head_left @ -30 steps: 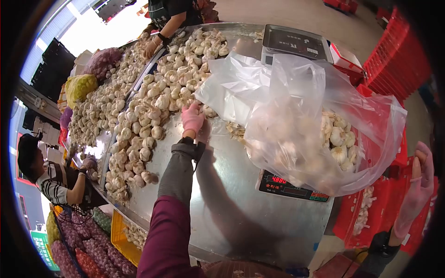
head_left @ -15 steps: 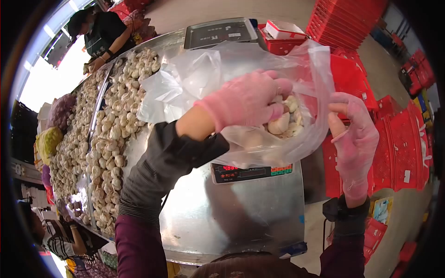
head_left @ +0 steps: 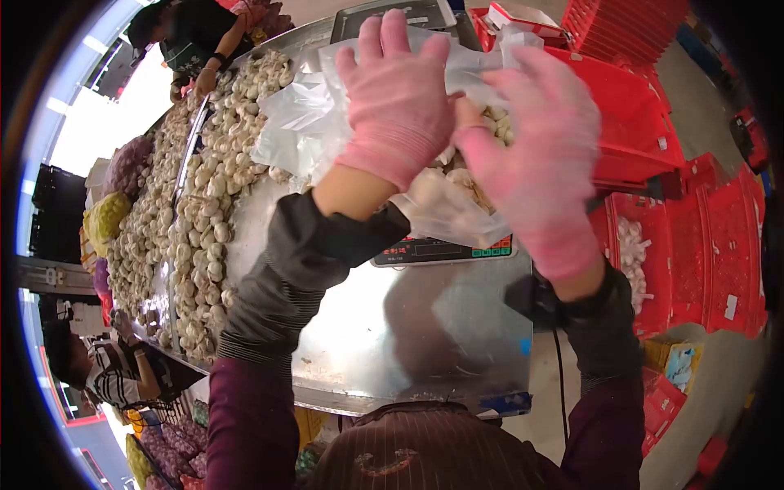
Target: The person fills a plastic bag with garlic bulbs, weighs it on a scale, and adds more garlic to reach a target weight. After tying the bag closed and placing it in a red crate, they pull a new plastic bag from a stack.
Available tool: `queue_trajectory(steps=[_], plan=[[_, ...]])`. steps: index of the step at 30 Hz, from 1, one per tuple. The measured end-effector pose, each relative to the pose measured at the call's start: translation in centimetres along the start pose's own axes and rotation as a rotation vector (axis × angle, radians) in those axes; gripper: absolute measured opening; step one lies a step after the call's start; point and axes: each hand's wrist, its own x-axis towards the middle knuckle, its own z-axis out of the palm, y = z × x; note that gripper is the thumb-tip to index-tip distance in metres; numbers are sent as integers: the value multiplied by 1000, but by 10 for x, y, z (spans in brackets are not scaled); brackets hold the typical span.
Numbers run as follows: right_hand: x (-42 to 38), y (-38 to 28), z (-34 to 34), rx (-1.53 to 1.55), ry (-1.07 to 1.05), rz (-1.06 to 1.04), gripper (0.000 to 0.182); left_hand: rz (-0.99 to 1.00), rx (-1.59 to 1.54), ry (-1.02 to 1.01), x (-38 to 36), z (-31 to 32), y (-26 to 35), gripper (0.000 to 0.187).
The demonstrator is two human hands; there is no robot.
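A clear plastic bag [head_left: 433,208] holding garlic bulbs [head_left: 498,124] rests over a digital scale [head_left: 441,249] on the metal table. My left hand [head_left: 396,102], in a pink glove, lies over the bag's upper left side with its fingers spread. Also gloved in pink, my right hand [head_left: 543,151] is at the bag's right side, a little smeared by motion. Its thumb and fingers stand apart, with garlic showing between them. Both hands partly cover the bag's mouth.
Loose garlic [head_left: 212,204] is heaped along the table's left side. A grey tray [head_left: 392,20] sits at the back. Red crates [head_left: 629,106] stand on the right, one with garlic [head_left: 633,253] inside. One person [head_left: 200,41] works at the far left, another [head_left: 114,363] at the near left.
My left hand has moved up and spread its fingers. My right hand has swung left over the bag, whose raised right edge is now lower. The camera view has shifted slightly.
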Motion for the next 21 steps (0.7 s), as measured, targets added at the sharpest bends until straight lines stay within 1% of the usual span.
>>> queue_trajectory(steps=[1, 2, 3, 4, 5, 6, 7, 8, 9, 10, 11, 12, 14, 15, 16, 18, 19, 20, 21], plan=[[2, 2, 22, 12, 10, -1, 51, -87, 137, -36, -7, 9, -3, 63], [3, 5, 40, -247, -102, 119, 59, -175, 269, -75, -16, 18, -8, 72], [6, 10, 56, -509, -219, 234, 68, -180, 276, -79, -29, 28, -18, 72], [8, 28, 67, -1010, -737, 296, 78, -315, 356, -183, -42, 38, -35, 76], [-8, 56, 87, -663, -572, 541, 75, -455, 431, -284, -54, 46, -52, 81], [-6, 77, 83, -318, -817, 814, 78, -677, 157, -373, -63, 50, -65, 75], [-49, 119, 117, -70, -652, 711, 59, -887, -131, -451, -74, 54, -79, 68], [-53, 134, 119, -74, -645, 697, 59, -909, -381, -343, -104, 88, -109, 57], [-51, 144, 117, 551, -707, 1077, 43, -911, -630, -226, -127, 116, -139, 47], [-48, 147, 114, 1212, -716, 1407, 28, -1169, -1373, -242, -133, 103, -150, 28], [-33, 127, 104, 1584, -340, 1615, 19, -834, -1132, -315, -144, 91, -169, 24], [-11, 111, 83, 1576, -333, 1609, 19, -502, -878, -371, -153, 80, -185, 19], [34, 78, 29, 1710, -602, 1259, 19, -840, -1646, -97, -129, 21, -195, 27], [46, 59, 9, 1707, -579, 1258, 19, -715, -1386, -124, -117, -1, -209, 34], [54, 37, -9, 1403, -462, 833, 23, -601, -1125, -134, -110, -20, -225, 42], [60, -12, -41, 752, -245, 41, 33, -462, -1144, -145, -111, -58, -248, 51], [65, -33, -56, 830, -243, 69, 34, -431, -1077, -137, -113, -80, -248, 51], [66, -55, -68, 910, -245, 99, 34, -583, -1414, 2, -120, -101, -240, 45], [63, -76, -80, 925, -263, 95, 34, -421, -1094, -59, -134, -117, -259, 37]])
